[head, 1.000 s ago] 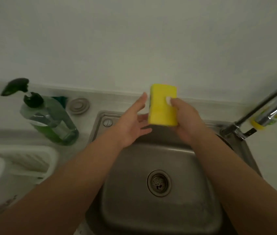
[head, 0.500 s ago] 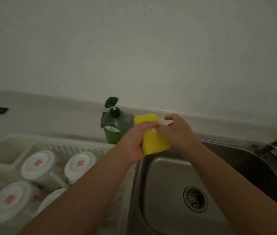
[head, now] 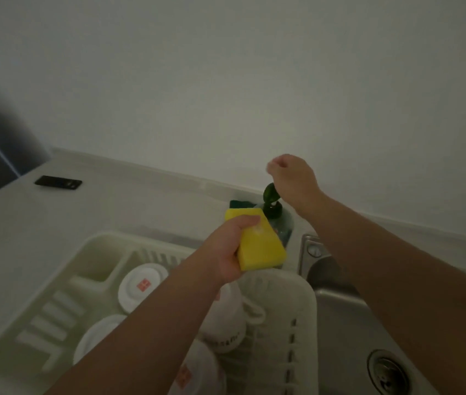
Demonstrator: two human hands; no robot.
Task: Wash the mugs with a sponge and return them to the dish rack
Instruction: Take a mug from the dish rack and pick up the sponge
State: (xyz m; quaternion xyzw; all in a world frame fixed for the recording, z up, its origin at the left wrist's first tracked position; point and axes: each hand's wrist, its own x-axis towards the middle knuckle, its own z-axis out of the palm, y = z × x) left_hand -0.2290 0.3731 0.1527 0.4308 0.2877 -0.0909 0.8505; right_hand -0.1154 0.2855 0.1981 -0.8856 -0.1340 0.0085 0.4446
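My left hand (head: 227,252) grips a yellow sponge (head: 259,243) above the back right corner of the white dish rack (head: 103,238). Several white mugs stand upside down in the rack, one with a red mark on its base (head: 142,286), another half hidden under my left forearm (head: 226,317). My right hand (head: 293,178) hovers with curled fingers just above the green pump head (head: 271,193) of the soap bottle (head: 283,223) and holds nothing. The sponge sits close in front of the bottle, below the pump.
The steel sink (head: 340,323) with its drain (head: 387,372) lies right of the rack. A flat black object (head: 58,182) rests on the white counter at the back left. The wall rises directly behind the bottle.
The view swung left from the sink to the rack. The sponge passed from my right hand to my left. My right hand let go and rose over the soap pump.
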